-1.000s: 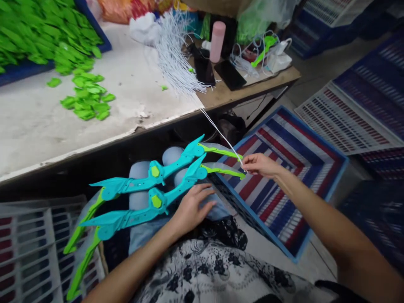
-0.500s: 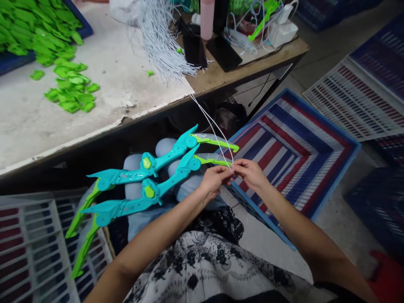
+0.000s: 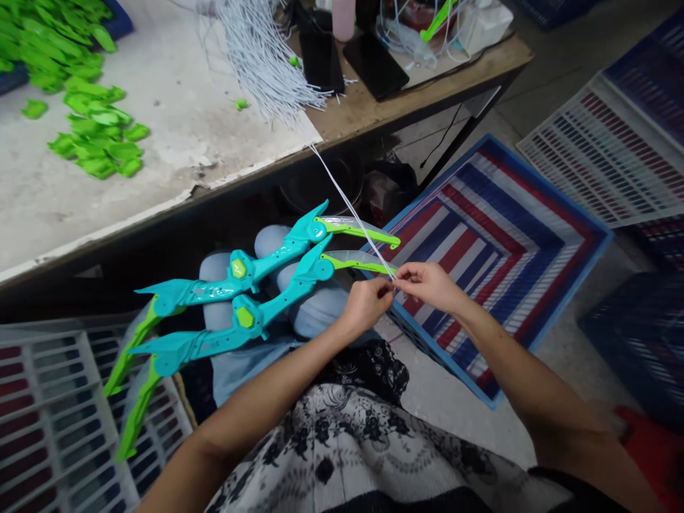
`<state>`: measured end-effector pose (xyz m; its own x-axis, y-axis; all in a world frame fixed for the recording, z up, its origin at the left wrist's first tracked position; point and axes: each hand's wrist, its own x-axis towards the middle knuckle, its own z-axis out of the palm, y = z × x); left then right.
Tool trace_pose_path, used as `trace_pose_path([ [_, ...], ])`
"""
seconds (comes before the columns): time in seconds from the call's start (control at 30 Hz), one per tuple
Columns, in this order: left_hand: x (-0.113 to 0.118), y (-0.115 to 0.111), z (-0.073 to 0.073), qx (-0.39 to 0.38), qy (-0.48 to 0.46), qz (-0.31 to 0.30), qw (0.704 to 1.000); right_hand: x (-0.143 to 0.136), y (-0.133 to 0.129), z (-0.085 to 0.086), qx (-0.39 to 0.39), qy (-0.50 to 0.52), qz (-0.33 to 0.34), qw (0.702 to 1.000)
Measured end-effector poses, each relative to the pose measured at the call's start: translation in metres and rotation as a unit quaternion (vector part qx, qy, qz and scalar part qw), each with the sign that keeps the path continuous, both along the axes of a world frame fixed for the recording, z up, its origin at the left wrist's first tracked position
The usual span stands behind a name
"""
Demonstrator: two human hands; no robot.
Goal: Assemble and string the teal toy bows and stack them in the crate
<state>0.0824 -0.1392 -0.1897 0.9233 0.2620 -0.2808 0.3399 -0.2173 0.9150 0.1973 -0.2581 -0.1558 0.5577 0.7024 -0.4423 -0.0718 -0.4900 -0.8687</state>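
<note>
Two toy bows, an upper one [image 3: 214, 288] and a lower one [image 3: 219, 340], lie side by side across my lap. Both have teal bodies with lime-green tips and a green badge in the middle. A doubled white string [image 3: 350, 203] runs from the table edge down to my fingers, crossing over the bow tips. My right hand [image 3: 430, 286] pinches it beside the lower bow's right tip. Closed in a pinch, my left hand [image 3: 368, 305] meets the right one at the string's end. The exact finger contact there is partly hidden.
A bundle of white strings [image 3: 261, 60], two dark phones [image 3: 375, 68] and a pile of green plastic parts [image 3: 99, 132] are on the table [image 3: 171, 107]. A blue crate [image 3: 496, 399] with striped lining stands at right; a white slatted crate [image 3: 45, 420] sits at left.
The two strands of string have drawn together and straightened between table and hands. My left hand has turned, knuckles more upward. The whole view has shifted slightly.
</note>
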Motion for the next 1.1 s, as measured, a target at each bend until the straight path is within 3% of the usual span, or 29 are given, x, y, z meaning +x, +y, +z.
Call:
trace_pose_path([
  [0.07,0.003,-0.002,-0.004,-0.120,0.055,0.023,0.991,0.001,-0.011,-0.005,0.014,-0.031,-0.065,0.997],
  [0.17,0.008,-0.006,-0.012,-0.286,0.149,0.094,0.942,0.001,-0.026,-0.021,0.028,-0.107,-0.154,0.982],
  [0.27,0.012,-0.007,-0.019,-0.354,0.176,0.147,0.907,-0.003,-0.033,-0.038,0.027,-0.173,-0.153,0.972],
  [0.37,0.013,-0.008,-0.022,-0.375,0.173,0.156,0.897,-0.008,-0.034,-0.046,0.016,-0.242,-0.128,0.962],
  [0.53,0.017,-0.009,-0.025,-0.398,0.159,0.153,0.890,-0.014,-0.030,-0.044,0.005,-0.304,-0.098,0.948],
  [0.73,0.025,-0.012,-0.035,-0.477,0.127,0.087,0.866,-0.021,-0.029,-0.046,0.000,-0.333,-0.081,0.940],
  [0.83,0.028,-0.013,-0.043,-0.497,0.110,0.082,0.857,-0.021,-0.029,-0.047,0.017,-0.326,-0.078,0.942],
  [0.97,0.036,-0.018,-0.046,-0.468,0.114,0.089,0.872,-0.016,-0.027,-0.054,0.037,-0.281,-0.151,0.947],
  [1.1,0.024,-0.009,-0.035,-0.359,0.135,0.046,0.923,-0.011,-0.025,-0.064,0.029,-0.155,-0.197,0.968],
])
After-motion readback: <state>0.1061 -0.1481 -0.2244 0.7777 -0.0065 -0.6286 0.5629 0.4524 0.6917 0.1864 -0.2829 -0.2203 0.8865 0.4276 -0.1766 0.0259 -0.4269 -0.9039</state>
